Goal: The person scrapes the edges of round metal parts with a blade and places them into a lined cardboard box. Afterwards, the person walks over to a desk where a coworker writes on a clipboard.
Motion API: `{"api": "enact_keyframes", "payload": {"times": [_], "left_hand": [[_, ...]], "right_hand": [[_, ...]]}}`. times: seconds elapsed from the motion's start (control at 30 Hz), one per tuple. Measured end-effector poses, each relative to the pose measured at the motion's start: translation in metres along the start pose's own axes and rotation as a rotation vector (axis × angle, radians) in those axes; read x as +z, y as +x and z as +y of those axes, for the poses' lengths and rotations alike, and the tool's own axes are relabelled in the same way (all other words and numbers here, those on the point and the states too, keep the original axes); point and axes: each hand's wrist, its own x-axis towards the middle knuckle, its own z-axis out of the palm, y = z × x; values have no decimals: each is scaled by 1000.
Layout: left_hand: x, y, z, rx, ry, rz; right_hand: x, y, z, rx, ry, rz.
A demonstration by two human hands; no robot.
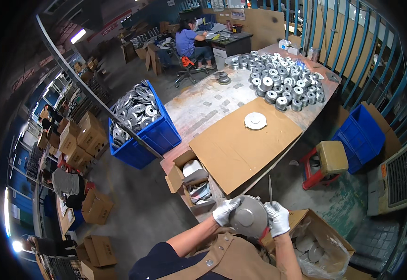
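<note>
My left hand (224,213), in a white glove, grips the left edge of a round grey metal disc (249,217) with small lugs on its rim. At the disc's right edge is my gloved right hand (278,220), closed around a thin, file-like metal tool (270,185) that points up and away from me. Whether the right fingers also press on the disc is hard to make out. Farther off, a similar pale disc (256,121) with a raised centre lies on a brown cardboard sheet (238,156) on the workbench.
Many grey metal spools (283,84) crowd the bench's far end. A blue crate (152,144) heaped with metal rings stands left. An open carton (343,240) with a plastic liner and discs is at my right, near a red-legged stool (333,157). A person (190,42) sits at a far desk.
</note>
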Motion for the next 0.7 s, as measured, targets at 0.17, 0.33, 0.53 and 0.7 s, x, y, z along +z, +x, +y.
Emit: {"api": "enact_keyframes", "payload": {"times": [0.17, 0.33, 0.53, 0.7], "left_hand": [[-7, -5, 6, -8, -33, 7], [-15, -37, -11, 109, -61, 97], [-73, -115, -48, 198, -116, 534], [-84, -188, -1, 450, -308, 446]], "right_hand": [[0, -1, 9, 59, -9, -5], [16, -4, 39, 14, 12, 15], [53, -3, 86, 18, -151, -188], [108, -24, 103, 170, -150, -350]]}}
